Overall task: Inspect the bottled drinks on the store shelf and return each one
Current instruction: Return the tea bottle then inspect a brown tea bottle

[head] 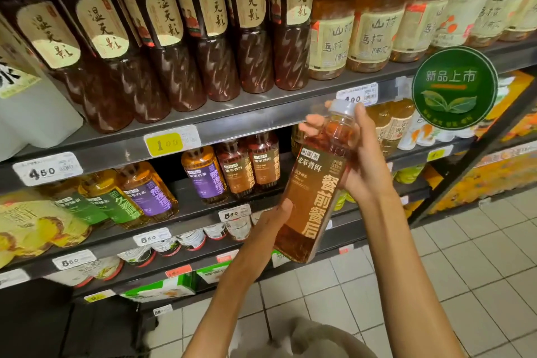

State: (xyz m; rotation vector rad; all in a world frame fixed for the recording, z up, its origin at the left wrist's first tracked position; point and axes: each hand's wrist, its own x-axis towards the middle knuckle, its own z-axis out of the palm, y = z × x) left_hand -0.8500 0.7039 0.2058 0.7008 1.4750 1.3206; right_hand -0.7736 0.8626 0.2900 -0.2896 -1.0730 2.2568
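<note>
Between both sets of fingers, brown-label tea bottle (315,183) mid-inspection, right hand (364,163) curled round neck, left hand (274,219) gripping base; reshelving pending.

One bottle (313,183) is being held tilted in front of the shelves (232,116), right hand (360,163) at its neck, left hand (273,221) at its lower side. Shelved bottles (247,166) are standing behind and left of it.
</note>
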